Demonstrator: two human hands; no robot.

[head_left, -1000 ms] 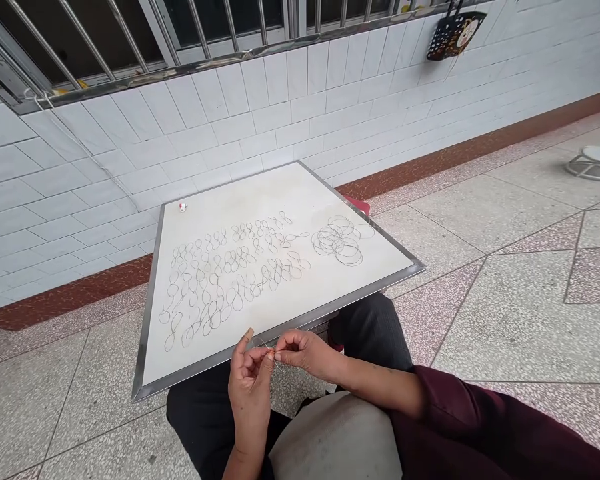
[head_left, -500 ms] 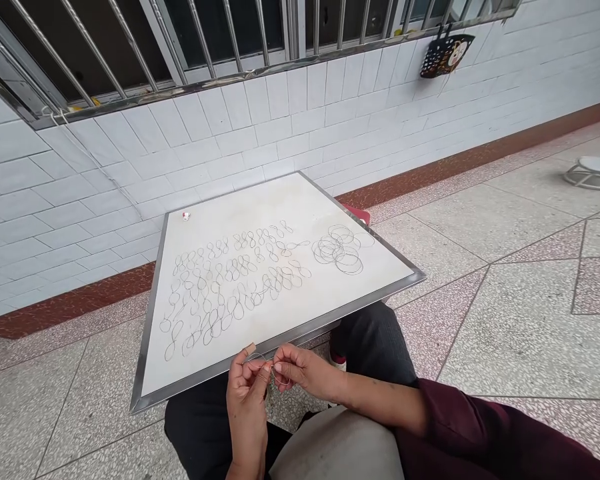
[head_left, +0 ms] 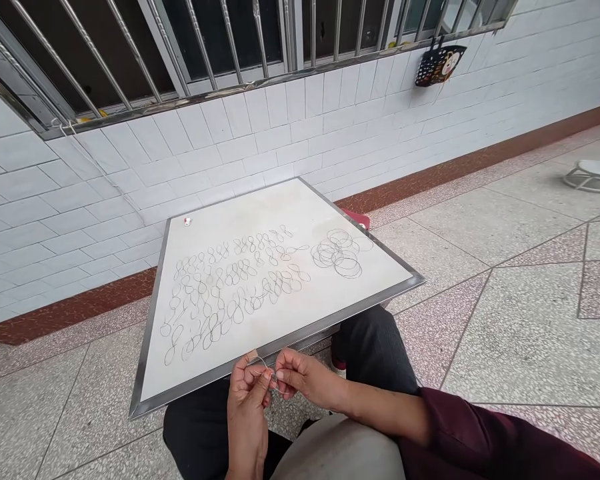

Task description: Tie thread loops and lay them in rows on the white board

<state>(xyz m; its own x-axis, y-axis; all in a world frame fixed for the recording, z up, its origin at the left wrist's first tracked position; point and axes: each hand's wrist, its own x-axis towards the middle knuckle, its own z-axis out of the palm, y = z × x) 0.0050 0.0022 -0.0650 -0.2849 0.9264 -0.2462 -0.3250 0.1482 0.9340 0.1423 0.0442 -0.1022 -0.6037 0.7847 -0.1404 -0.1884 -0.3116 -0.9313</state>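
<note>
In the head view, pinching a wire [head_left: 262, 361] between the hands, at the near edge of the worktop [head_left: 325, 313] and above the lap: clasping it with thumb and fingers of the left hand [head_left: 247, 395], and with closed fingertips of the right hand [head_left: 307, 381] just beside. Wearing tan tape [head_left: 253, 355] on a left fingertip. Facing, across the worktop, rough rows of twisted loops [head_left: 238, 313], many in a figure eight; to their right, overlapping rings [head_left: 337, 257]. Looking past these toward a white wall [head_left: 260, 153], a barred window [head_left: 220, 40] and a hanging bag [head_left: 439, 65].
</note>
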